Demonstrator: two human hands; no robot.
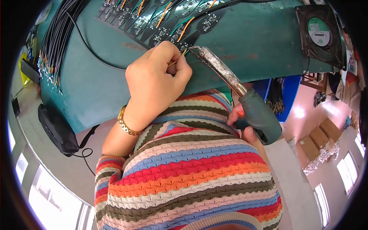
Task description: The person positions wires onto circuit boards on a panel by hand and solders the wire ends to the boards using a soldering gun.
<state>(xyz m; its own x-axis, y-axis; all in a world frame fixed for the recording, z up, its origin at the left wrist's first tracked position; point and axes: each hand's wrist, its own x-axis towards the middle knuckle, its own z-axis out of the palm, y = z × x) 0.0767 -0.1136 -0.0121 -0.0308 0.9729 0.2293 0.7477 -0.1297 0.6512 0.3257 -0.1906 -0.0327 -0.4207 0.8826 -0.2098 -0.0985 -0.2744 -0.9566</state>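
Two hands at the near edge of the circuit boards (209, 23), which lie along the far side of the green bench (103, 96). Our left hand (156, 74) is closed in a narrow pinch on a thin orange wire (172, 64), its end at the lowest board. Our right hand (250, 135), partly hidden behind the handle, grips a soldering iron (240, 91), the bent tip just beside that wire end. Whether tip and wire touch, we cannot tell.

Soldering looks to be the step in hand. We would rest the left wrist for steadiness, seat the wire on its pad, heat both together briefly, then keep the wire motionless until the joint sets. Fingertips belong well back from the tip (the pinch looks rather close). We should also keep the hot barrel off the neighbouring wires and our knitted sweater (191, 153).
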